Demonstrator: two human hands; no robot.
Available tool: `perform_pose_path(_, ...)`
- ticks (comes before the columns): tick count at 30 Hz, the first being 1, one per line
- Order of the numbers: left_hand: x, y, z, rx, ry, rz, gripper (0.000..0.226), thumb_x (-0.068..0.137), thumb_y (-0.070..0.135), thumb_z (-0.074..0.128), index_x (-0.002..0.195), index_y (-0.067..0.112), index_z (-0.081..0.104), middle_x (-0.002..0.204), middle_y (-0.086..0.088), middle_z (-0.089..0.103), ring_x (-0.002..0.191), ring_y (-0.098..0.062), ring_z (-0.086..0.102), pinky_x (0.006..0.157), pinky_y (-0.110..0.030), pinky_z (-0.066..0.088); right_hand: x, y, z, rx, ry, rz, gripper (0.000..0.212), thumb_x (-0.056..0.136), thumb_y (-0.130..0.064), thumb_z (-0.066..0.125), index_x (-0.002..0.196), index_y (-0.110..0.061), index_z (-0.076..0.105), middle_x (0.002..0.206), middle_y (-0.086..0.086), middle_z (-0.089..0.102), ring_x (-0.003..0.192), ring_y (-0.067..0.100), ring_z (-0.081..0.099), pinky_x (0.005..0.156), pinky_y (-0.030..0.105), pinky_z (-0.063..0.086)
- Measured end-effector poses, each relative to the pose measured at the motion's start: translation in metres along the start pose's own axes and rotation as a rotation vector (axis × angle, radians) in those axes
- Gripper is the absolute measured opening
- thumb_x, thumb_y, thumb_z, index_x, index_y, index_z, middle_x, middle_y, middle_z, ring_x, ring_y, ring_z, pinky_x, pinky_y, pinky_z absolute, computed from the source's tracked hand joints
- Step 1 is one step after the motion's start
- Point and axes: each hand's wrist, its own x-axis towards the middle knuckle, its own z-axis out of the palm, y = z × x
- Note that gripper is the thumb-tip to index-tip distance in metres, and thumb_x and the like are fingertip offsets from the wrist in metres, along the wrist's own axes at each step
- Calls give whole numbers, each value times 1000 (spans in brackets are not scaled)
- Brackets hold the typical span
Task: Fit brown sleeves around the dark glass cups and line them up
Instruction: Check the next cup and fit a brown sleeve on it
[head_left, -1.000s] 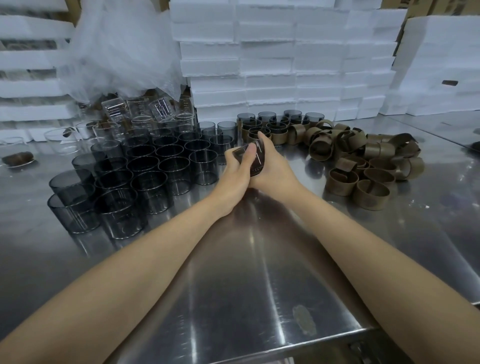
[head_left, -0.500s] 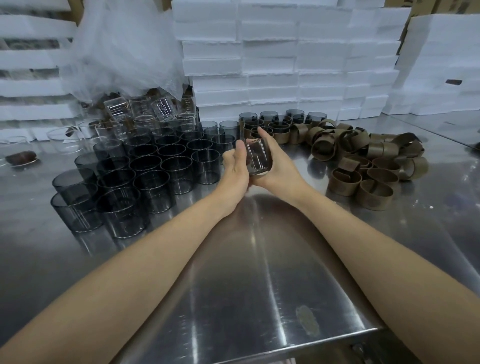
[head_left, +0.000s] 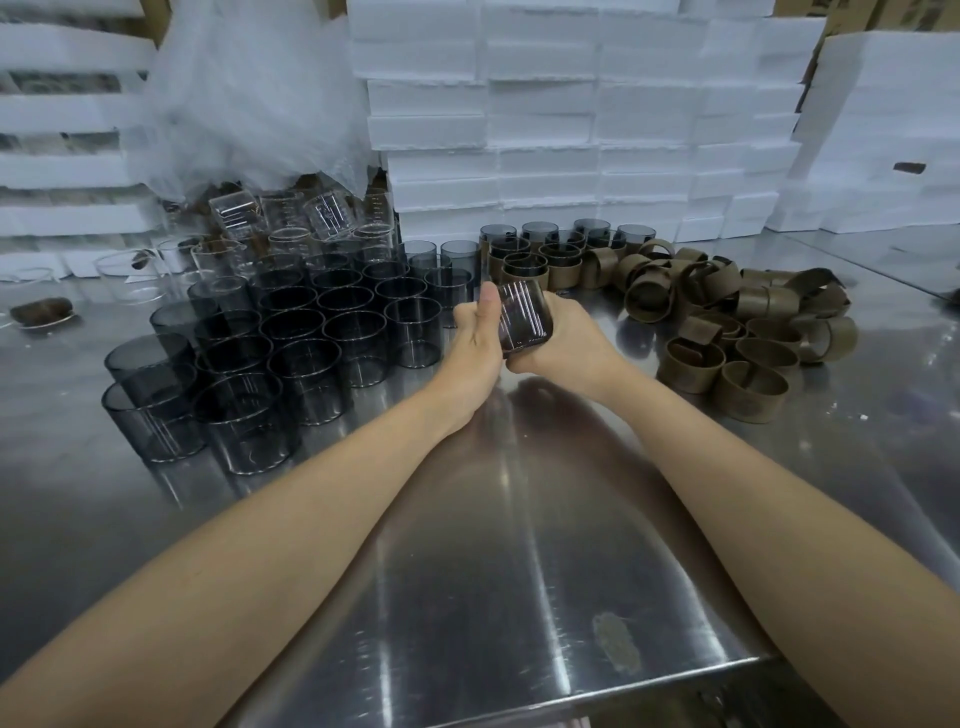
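Both hands hold one dark glass cup (head_left: 522, 319) above the middle of the steel table (head_left: 519, 545). My left hand (head_left: 475, 338) grips its left side with the thumb up along the glass. My right hand (head_left: 563, 338) wraps round its right side from below. Whether a sleeve is on this cup I cannot tell. Several bare dark cups (head_left: 291, 343) stand packed on the left. A loose heap of brown sleeves (head_left: 727, 322) lies on the right. Several sleeved cups (head_left: 540, 260) stand in rows at the back centre.
Stacked white foam boxes (head_left: 545, 119) wall off the back and right. A crumpled clear plastic sheet (head_left: 244, 93) hangs over clear glass cups (head_left: 280, 218) at the back left. A small dish with brown matter (head_left: 41, 312) sits far left. The table's front edge (head_left: 519, 696) is near me.
The cup has been turned in my hands and shifted slightly; my left thumb now stands up against its side. Both hands stay in the same spot above the table.
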Motion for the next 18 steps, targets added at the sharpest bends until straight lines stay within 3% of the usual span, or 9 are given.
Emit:
perform_pose_path(2, 2, -2, 1, -11, -3, -14, 55, 101, 56, 13, 123, 13, 39, 106, 7, 41, 89, 12, 43, 65, 6, 33, -1, 2, -1, -107, -2, -6, 23, 61, -12, 77, 69, -18, 56, 63, -8, 58, 60, 11, 54, 57, 23, 40)
perform_pose_path(3, 3, -3, 2, -20, 1, -10, 55, 101, 56, 15, 122, 11, 40, 104, 7, 41, 86, 11, 46, 63, 7, 34, -1, 3, 0, -166, 7, -14, 19, 61, -19, 77, 70, -16, 60, 63, -7, 60, 62, 13, 56, 57, 23, 40)
perform_pose_path(5, 3, -3, 2, -79, 6, -6, 52, 101, 55, 22, 120, 10, 41, 102, 9, 45, 86, 11, 54, 79, -4, 45, -4, 5, 0, -224, 4, -2, 28, 59, -42, 72, 78, -21, 69, 70, -5, 67, 71, 15, 62, 64, 28, 47)
perform_pose_path(7, 4, -1, 2, -184, -8, -23, 54, 100, 55, 30, 120, 7, 46, 113, 0, 56, 103, -6, 62, 98, -32, 50, -5, 9, 0, -281, 7, 50, 36, 58, -56, 66, 75, -25, 69, 71, -3, 68, 75, 19, 64, 66, 33, 51)
perform_pose_path(9, 5, 2, 1, -295, -1, -47, 67, 98, 56, 36, 127, -4, 48, 125, -21, 59, 118, -30, 59, 106, -49, 45, -4, 14, 1, -381, 49, 60, 33, 65, -56, 69, 59, -26, 58, 61, -5, 58, 69, 20, 59, 58, 31, 43)
perform_pose_path(12, 5, 6, -1, -488, 75, -68, 71, 94, 54, 45, 132, -7, 45, 125, -29, 60, 117, -38, 60, 102, -48, 48, -1, 13, 5, -383, 136, -15, 38, 69, -55, 71, 65, -28, 44, 63, -10, 52, 65, 15, 52, 53, 29, 31)
perform_pose_path(15, 6, 3, -1, -559, 71, -86, 69, 84, 49, 62, 127, -3, 50, 118, -23, 65, 110, -31, 64, 98, -42, 51, -3, 10, 6, -121, 130, -120, 56, 65, -48, 82, 106, -29, 48, 100, -16, 60, 89, 2, 58, 75, 29, 49)
perform_pose_path(18, 8, -3, -4, -621, -35, -87, 41, 89, 39, 65, 112, 5, 63, 104, -13, 70, 101, -24, 67, 92, -36, 53, -6, 10, 5, 38, 98, -244, 68, 65, -25, 89, 120, -27, 49, 112, -18, 58, 105, 1, 57, 95, 26, 48)
